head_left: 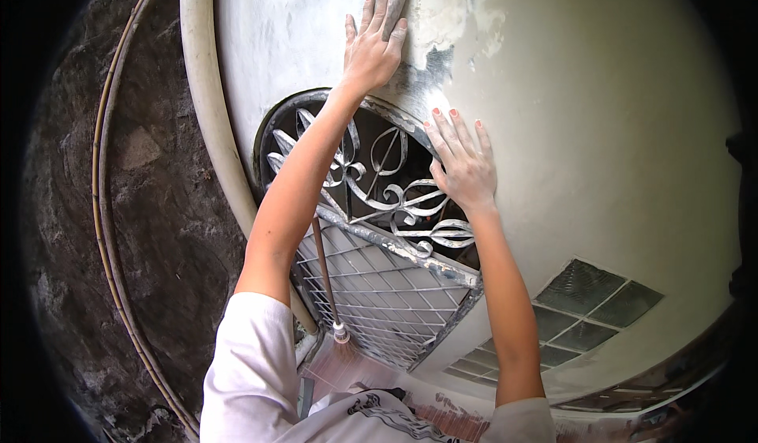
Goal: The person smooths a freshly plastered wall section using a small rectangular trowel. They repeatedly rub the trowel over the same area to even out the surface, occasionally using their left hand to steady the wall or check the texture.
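White short sleeves cover both upper arms; the shirt front bears a dark print. Forearms are bare. The right hand (466, 167) has orange-red painted nails.

cream wall (600, 127), silver scrollwork grille (395, 198)

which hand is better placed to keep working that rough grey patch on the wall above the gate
Left. The left hand presses a flat grey sanding piece against the wall at the patch. The right hand lies flat and empty lower down, beside the iron gate.
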